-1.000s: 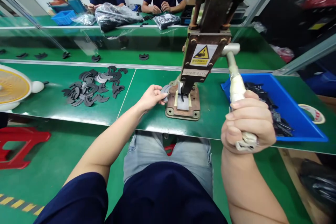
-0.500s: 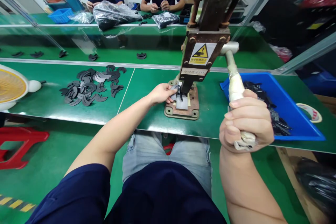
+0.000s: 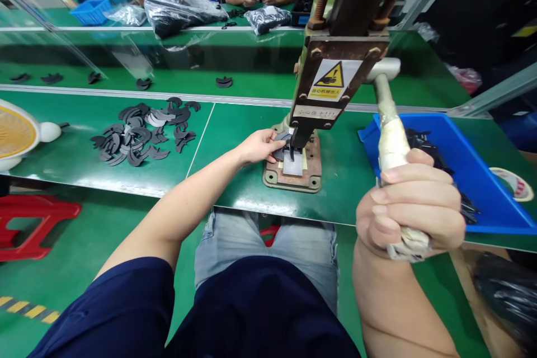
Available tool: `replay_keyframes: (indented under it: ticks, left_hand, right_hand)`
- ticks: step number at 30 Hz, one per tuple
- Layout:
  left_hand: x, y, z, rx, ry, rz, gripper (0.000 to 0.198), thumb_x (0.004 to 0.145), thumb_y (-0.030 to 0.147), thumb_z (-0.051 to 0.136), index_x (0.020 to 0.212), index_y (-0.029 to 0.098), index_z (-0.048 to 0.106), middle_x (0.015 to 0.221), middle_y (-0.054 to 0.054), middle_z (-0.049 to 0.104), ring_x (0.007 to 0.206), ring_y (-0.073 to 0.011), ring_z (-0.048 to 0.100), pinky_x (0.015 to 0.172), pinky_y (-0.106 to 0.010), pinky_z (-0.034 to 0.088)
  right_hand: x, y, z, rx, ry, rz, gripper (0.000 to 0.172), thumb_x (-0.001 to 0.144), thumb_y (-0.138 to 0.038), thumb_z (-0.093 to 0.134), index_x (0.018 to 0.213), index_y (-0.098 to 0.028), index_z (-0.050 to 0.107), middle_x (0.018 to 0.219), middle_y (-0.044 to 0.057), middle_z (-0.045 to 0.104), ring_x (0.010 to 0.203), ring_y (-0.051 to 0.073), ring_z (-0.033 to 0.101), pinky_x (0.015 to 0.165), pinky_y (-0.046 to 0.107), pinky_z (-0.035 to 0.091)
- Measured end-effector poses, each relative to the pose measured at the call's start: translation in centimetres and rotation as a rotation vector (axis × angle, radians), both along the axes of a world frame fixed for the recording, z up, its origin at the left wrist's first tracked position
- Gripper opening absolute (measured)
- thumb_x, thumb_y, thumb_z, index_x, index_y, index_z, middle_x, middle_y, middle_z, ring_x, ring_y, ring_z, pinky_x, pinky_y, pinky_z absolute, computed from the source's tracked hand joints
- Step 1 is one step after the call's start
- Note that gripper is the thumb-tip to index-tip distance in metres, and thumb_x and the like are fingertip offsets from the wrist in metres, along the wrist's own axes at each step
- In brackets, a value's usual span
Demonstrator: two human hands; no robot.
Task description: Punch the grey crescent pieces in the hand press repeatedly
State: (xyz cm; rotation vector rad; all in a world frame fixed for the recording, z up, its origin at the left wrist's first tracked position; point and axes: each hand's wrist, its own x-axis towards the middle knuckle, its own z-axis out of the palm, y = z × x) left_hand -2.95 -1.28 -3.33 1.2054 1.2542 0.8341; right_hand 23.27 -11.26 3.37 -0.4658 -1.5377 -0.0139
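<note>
A hand press (image 3: 335,75) with a yellow warning label stands on a rusty base plate (image 3: 274,176) on the green bench. My left hand (image 3: 257,146) pinches a dark crescent-shaped piece (image 3: 281,140) and holds it on the base, right under the punch. My right hand (image 3: 413,210) is closed in a fist round the cloth-wrapped end of the press lever (image 3: 388,123), which slants down toward me. A heap of the same dark crescent pieces (image 3: 140,134) lies on the bench to the left of my left arm.
A blue tray (image 3: 486,190) with dark pieces sits right of the press, a tape roll (image 3: 514,182) beside it. A fan (image 3: 19,134) is at far left, a red stool (image 3: 29,226) below. Two people's hands work among plastic bags (image 3: 180,8) at the back bench.
My left hand moved the crescent piece from the base's left edge to under the punch. My right hand has pulled the lever lower and closer to me.
</note>
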Motion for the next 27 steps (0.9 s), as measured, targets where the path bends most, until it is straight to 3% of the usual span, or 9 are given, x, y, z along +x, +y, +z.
replay_keyframes:
  ticks: [8,19,27]
  left_hand:
    - [-0.2,-0.3,-0.2,-0.006,-0.044,0.011,0.040,0.092,0.044,0.085,0.087,0.017,0.055,0.071,-0.001,0.071,0.058,-0.0121,0.072,0.049,-0.017,0.054]
    - [-0.1,-0.5,-0.2,0.056,0.029,-0.001,0.035,0.094,0.039,0.084,0.088,0.018,0.056,0.068,0.001,0.068,0.055,-0.0093,0.067,0.047,-0.015,0.048]
    - [0.1,0.3,0.6,-0.099,0.077,-0.033,0.038,0.094,0.036,0.085,0.085,0.019,0.052,0.063,0.000,0.068,0.053,-0.0149,0.073,0.047,-0.018,0.052]
  right_hand:
    - [0.3,0.3,-0.2,0.024,-0.012,-0.022,0.042,0.094,-0.050,0.069,0.067,-0.024,0.051,0.066,-0.004,0.051,0.082,0.015,0.066,0.105,0.054,0.058]
    - [0.3,0.6,-0.5,0.042,0.032,-0.014,0.046,0.091,-0.050,0.073,0.064,-0.023,0.047,0.063,-0.003,0.050,0.079,0.015,0.066,0.104,0.052,0.058]
    - [-0.5,1.2,-0.4,0.111,0.106,-0.013,0.048,0.088,-0.051,0.073,0.062,-0.023,0.043,0.059,-0.003,0.043,0.072,0.014,0.064,0.098,0.049,0.061]
